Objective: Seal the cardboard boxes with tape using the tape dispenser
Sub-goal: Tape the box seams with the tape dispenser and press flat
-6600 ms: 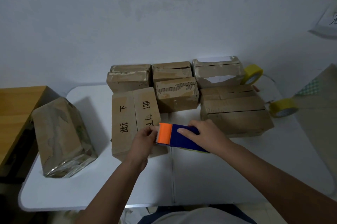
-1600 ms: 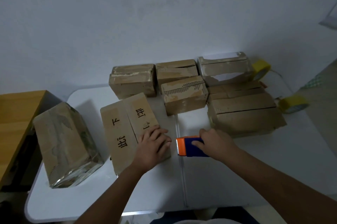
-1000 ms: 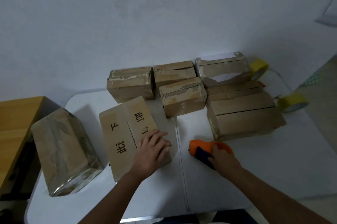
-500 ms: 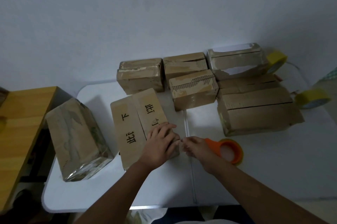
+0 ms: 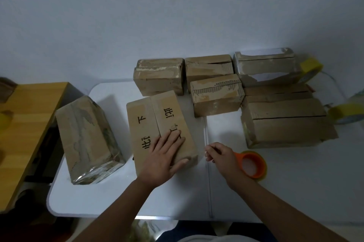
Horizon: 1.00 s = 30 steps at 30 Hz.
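At the white table's (image 5: 295,192) left edge a tape-wrapped brown cardboard box (image 5: 86,139) lies tilted. Just right of it, your left hand (image 5: 164,158) rests flat, fingers straight and slightly spread, on the near end of the printed brown cardboard box (image 5: 157,123). Your right hand (image 5: 220,158) hovers beside that box's near right corner, fingers curled; whether they pinch tape you cannot tell. The orange tape dispenser (image 5: 253,164) lies just behind that hand, near the table's middle. Two yellow tape rolls (image 5: 344,112) sit at the right edge.
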Motion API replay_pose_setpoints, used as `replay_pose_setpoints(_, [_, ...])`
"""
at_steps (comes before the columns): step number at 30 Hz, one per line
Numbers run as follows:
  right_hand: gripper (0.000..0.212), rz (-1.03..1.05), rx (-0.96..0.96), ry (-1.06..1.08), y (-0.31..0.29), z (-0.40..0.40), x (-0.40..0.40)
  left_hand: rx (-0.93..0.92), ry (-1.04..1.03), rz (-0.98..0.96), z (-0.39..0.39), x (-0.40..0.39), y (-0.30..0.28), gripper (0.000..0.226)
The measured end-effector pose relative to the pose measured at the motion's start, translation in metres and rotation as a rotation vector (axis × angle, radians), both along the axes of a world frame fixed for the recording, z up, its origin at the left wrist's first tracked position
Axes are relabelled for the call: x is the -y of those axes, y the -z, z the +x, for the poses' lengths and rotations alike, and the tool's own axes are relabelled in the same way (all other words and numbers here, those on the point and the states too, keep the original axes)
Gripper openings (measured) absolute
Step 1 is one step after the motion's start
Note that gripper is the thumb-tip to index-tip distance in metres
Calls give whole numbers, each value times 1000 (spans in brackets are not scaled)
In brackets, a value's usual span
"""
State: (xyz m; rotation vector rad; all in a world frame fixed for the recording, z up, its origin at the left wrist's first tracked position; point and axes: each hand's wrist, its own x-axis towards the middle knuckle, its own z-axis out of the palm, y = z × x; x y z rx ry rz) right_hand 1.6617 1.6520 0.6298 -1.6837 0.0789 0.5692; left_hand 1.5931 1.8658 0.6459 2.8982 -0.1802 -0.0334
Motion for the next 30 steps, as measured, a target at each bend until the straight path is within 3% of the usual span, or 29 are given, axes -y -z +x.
replay_pose_setpoints(8, [17, -28, 63, -34, 3, 0, -4, 27, 61, 293, -2, 5, 9, 75])
replay_pose_setpoints(13, [16, -104, 178, -68, 3, -2, -7, 11, 74, 287, -6, 2, 9, 88])
replay_pose_setpoints(21, [18, -423, 562, -290, 14, 7, -18, 19, 124, 347, -5, -1, 15, 89])
replay_pose_setpoints(30, [21, -425, 535, -455, 31, 13, -29, 42, 132, 356, -2, 0, 20, 91])
